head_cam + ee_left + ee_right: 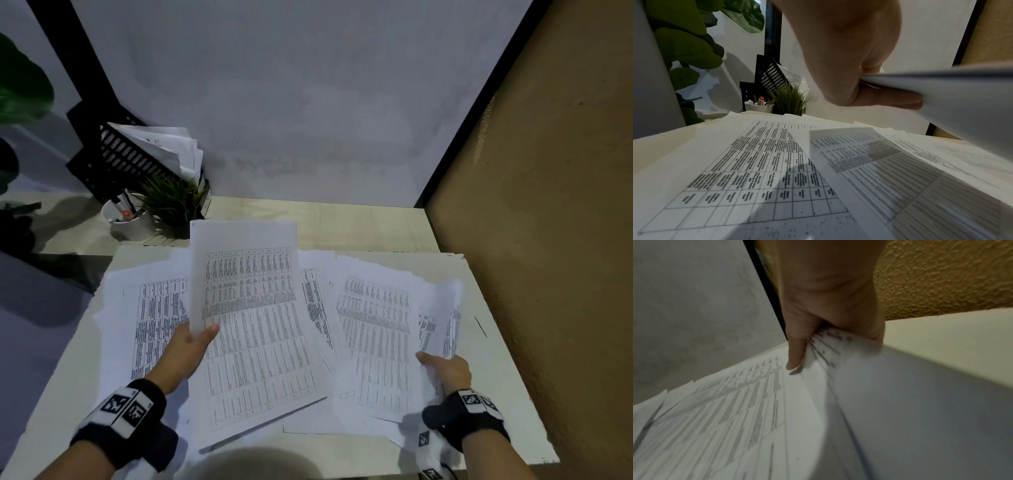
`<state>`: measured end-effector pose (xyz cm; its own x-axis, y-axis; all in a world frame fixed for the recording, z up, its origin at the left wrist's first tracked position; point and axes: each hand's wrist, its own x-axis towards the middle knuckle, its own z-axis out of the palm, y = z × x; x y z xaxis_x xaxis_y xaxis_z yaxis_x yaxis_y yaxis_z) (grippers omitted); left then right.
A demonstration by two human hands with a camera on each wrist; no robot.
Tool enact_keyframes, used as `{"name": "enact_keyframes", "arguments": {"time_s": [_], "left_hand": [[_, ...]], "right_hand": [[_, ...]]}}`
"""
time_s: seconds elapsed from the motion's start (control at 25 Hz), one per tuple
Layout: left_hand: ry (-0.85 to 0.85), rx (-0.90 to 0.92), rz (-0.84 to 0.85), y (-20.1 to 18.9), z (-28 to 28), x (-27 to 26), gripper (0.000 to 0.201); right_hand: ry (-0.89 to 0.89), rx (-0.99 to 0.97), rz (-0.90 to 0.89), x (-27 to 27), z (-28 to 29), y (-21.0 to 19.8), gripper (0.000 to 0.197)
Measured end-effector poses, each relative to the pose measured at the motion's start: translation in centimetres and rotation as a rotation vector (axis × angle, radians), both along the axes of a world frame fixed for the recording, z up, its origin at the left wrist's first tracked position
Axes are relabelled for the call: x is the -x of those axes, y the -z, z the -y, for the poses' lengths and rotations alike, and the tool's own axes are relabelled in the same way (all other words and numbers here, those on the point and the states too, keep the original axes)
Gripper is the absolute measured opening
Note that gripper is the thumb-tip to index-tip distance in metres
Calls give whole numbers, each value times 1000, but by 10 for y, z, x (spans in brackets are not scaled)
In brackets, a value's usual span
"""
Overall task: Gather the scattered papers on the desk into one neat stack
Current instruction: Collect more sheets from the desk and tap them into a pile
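Several printed sheets with tables lie spread and overlapping across the white desk (493, 404). My left hand (191, 346) pinches the lower corner of one sheet (245, 270) and holds it lifted above the others; the left wrist view shows that hand (863, 87) with thumb under the raised sheet (962, 97). My right hand (445, 368) grips the near edge of a bent sheet (442, 315) at the right of the spread. Close up, the right hand (818, 337) has its fingers curled round this sheet (900, 402). Flat sheets (777, 170) lie beneath.
A white cup of pens (128, 219), a small grass plant (173, 202) and a black file rack with papers (137, 154) stand at the back left. A tan textured wall (548, 205) borders the desk on the right. A big leafy plant (684, 48) stands left.
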<state>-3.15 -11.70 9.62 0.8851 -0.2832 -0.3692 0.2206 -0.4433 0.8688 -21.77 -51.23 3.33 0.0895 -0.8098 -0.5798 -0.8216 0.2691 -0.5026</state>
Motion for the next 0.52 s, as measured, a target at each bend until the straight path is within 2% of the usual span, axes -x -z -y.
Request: {"name": "enact_keyframes", "arguments": {"time_s": [0.12,0.24,0.32,0.52], "left_hand": [[14,-3,-5,0,-1,-1,34],[-18,-2,-14,-2,-4,-4,34],[-28,1,-11,-3,-5,-4,33],[-14,-18,-16,-2,-4,-2,34]], "right_hand": [[20,-84,100,-3,0,-1,83],[108,26,124,6,5,-8,80],[134,62,117,11,7,-11,69],[42,-211,161,8,5,0,36]]}}
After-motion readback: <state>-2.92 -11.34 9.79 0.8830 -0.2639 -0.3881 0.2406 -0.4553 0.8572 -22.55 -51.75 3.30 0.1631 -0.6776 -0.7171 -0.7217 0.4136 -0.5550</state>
